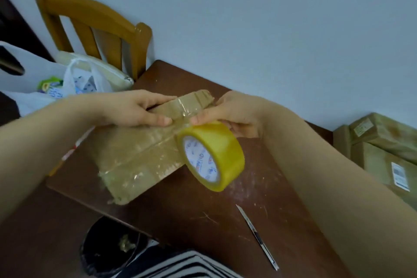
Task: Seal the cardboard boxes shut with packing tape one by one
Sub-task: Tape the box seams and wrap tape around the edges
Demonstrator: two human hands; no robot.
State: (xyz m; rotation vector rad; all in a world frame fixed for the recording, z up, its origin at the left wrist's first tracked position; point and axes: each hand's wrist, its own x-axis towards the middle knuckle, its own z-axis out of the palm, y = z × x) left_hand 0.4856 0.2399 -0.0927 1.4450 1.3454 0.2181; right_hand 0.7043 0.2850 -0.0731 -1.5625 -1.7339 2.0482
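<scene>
A brown box (135,156) lies on a dark brown table (225,205). It sits near the middle of the table, a bit to the left. Shiny clear tape runs along the top of the box and over its far end.

The left hand (135,108) grips the far end of the box. Its fingers curl over the far side and its thumb lies on top.

The right hand (232,113) holds a yellow tape roll (212,156). Its fingers are curled behind the roll and its thumb presses down on the tape at the box's edge. The roll is tilted and hangs just beside the box, on the right.

The two thumbs are very close together.

A thin knife (257,237) lies on the table, near the person. A wooden chair (94,29) stands at the far left, with white bags (85,79) on it. More boxes (383,153) are stacked at the right. A black bin (108,246) stands below the table.
</scene>
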